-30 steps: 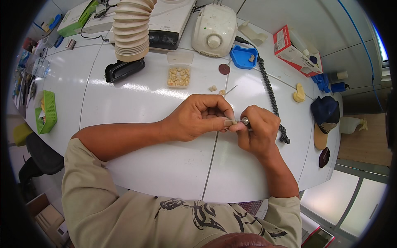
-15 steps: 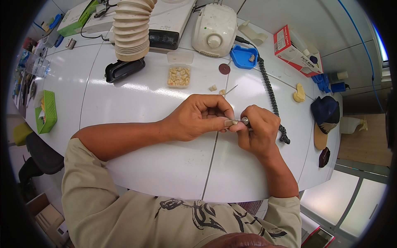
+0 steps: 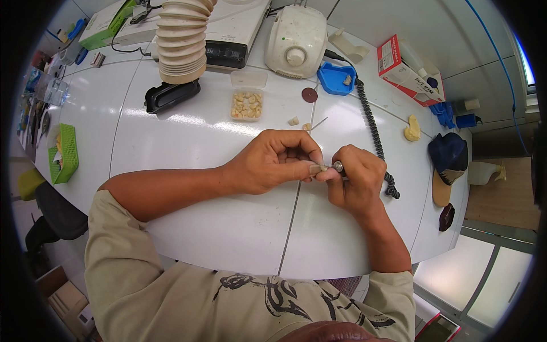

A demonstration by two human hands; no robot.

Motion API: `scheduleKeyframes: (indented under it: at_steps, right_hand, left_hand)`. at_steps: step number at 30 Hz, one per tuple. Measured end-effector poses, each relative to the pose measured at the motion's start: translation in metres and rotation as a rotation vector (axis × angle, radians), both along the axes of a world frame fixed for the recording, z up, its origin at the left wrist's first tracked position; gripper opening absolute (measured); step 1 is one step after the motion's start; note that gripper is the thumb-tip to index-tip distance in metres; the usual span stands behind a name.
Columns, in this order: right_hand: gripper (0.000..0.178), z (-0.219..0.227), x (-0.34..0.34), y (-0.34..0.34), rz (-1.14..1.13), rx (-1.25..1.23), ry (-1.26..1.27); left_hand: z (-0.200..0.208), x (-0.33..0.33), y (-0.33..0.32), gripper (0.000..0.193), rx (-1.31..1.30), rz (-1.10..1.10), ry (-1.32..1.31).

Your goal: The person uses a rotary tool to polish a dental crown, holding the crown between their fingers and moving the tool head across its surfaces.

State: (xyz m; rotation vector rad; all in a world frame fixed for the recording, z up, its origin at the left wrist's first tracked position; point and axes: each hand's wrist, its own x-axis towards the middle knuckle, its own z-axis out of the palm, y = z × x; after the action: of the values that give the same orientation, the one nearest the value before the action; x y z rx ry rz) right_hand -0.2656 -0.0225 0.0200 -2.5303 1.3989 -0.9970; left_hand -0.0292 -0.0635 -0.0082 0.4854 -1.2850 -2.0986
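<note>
Below the boxy white plastic unit, I see left hand seemingly steadying a pinched cream lump for right hand's gripped silver metal tool.

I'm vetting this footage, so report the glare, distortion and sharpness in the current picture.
Head view: glare whitens the table below the black case; head view: table seams bow and black fills the corners; head view: the piece in the left hand is too small to make out in detail.
</note>
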Motion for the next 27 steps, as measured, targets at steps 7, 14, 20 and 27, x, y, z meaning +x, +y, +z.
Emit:
scheduleKeyframes:
  at_steps: [7,14,20,27]
  right_hand:
    - [0.056,-0.0003,0.0009,-0.0008,-0.010,-0.004,0.000]
    - [0.057,-0.0018,0.0002,-0.0001,-0.002,0.005,-0.014]
    - [0.056,-0.0006,0.0006,0.0003,-0.005,0.005,-0.009]
    - [0.056,-0.0012,0.0009,-0.0004,-0.010,0.001,-0.014]
  left_hand:
    - [0.0009,-0.0011,0.0001,0.013,0.004,0.008,-0.002]
    - [-0.0008,-0.0003,-0.0001,0.012,-0.029,-0.001,-0.014]
    - [-0.0007,-0.0001,0.0000,0.013,-0.016,0.001,-0.003]
    - [0.0019,0.0004,-0.0006,0.012,-0.017,-0.005,-0.016]
